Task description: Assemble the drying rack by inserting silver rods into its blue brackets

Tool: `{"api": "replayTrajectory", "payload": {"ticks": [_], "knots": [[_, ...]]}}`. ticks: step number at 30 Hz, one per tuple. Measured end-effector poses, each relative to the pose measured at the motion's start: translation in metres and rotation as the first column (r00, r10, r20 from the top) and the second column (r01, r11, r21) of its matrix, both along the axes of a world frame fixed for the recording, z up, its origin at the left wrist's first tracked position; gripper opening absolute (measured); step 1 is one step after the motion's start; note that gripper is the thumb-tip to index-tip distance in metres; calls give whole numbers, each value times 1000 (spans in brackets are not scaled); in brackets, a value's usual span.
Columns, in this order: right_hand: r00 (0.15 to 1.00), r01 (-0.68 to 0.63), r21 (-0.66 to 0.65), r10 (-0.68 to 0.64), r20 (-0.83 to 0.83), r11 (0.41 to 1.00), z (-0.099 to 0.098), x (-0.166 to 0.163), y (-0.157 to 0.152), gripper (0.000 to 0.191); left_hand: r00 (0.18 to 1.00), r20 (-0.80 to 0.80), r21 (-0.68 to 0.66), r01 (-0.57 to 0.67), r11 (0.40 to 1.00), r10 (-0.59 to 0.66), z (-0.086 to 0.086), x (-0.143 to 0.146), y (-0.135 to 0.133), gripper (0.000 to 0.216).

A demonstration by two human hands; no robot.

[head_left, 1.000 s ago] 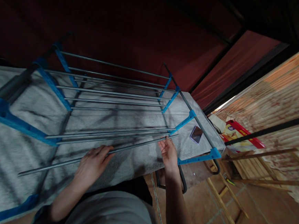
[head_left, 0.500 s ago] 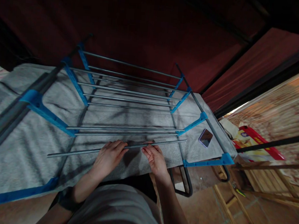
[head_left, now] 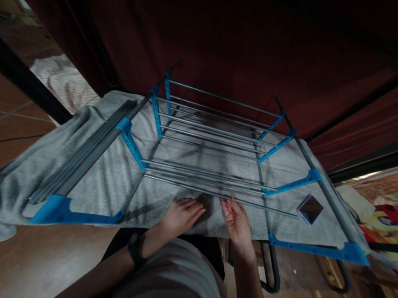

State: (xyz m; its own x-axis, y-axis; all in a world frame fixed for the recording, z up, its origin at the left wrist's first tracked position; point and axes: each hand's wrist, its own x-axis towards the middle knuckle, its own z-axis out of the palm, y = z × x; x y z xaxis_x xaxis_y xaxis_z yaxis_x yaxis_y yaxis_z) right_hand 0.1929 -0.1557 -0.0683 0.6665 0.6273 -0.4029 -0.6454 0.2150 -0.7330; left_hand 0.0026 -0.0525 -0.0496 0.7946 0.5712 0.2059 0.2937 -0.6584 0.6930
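A thin grey metal tube (head_left: 189,187) lies crosswise near the front of a half-built rack with blue plastic brackets (head_left: 133,149). My right hand (head_left: 236,218) is palm up under the tube, its fingertips closed on it right of the middle. The tube's right end sticks out past the right-hand frame. My left hand (head_left: 182,215) is beside the tube, on the near side, apart from it; its fingers are loosely stretched toward the right and hold nothing. Several crossbars (head_left: 214,128) span the rack between the left and right brackets.
A grey cloth (head_left: 87,204) covers the table under the rack. Several loose tubes (head_left: 85,151) lie bundled along the left side. A phone (head_left: 310,209) rests inside the right frame. Dark red fabric (head_left: 228,41) hangs behind; a red and yellow package (head_left: 385,228) is at far right.
My view has swung left. My left hand has let go of the tube and moved off it toward me, while my right hand keeps its hold. The tube now slants the other way.
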Motion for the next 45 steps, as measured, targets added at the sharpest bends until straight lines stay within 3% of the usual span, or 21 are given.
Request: {"api": "replayTrajectory", "payload": {"ticks": [2,4,10,16,20,26,29,32,36,39,45], "knots": [[1000,-5,-5,5,-1,1000,1,3,-4,19,997,24,-218,-61,974,68,-5,4,-2,24],[1000,-1,-9,1,-20,1000,3,5,-6,19,992,55,-318,-91,944,114,-7,9,-3,29],[989,27,3,-27,-147,1000,18,2,-4,14,970,159,-514,-79,854,185,0,26,-13,41],[960,-5,91,30,-280,996,37,-9,-4,9,940,283,-601,20,799,190,25,42,-18,42],[943,-65,144,107,-314,988,53,-16,-4,5,910,381,-527,69,847,163,55,49,-13,32],[875,-414,236,456,-163,879,79,-28,-6,16,799,583,-347,79,935,149,113,50,12,23],[869,-450,240,484,-105,860,83,-32,-7,17,780,615,-201,15,980,115,140,47,24,22],[898,-408,215,432,-82,887,82,-33,-7,13,845,530,-46,-53,998,69,154,43,27,24],[934,-343,176,356,-44,923,79,-30,-6,10,908,418,124,-43,991,-12,143,46,23,27],[956,-282,161,290,-33,946,76,-26,-6,10,952,297,216,3,976,-68,116,51,22,29],[987,-156,113,160,-26,981,64,-20,-5,17,996,61,317,38,948,-61,58,53,26,27]]}}
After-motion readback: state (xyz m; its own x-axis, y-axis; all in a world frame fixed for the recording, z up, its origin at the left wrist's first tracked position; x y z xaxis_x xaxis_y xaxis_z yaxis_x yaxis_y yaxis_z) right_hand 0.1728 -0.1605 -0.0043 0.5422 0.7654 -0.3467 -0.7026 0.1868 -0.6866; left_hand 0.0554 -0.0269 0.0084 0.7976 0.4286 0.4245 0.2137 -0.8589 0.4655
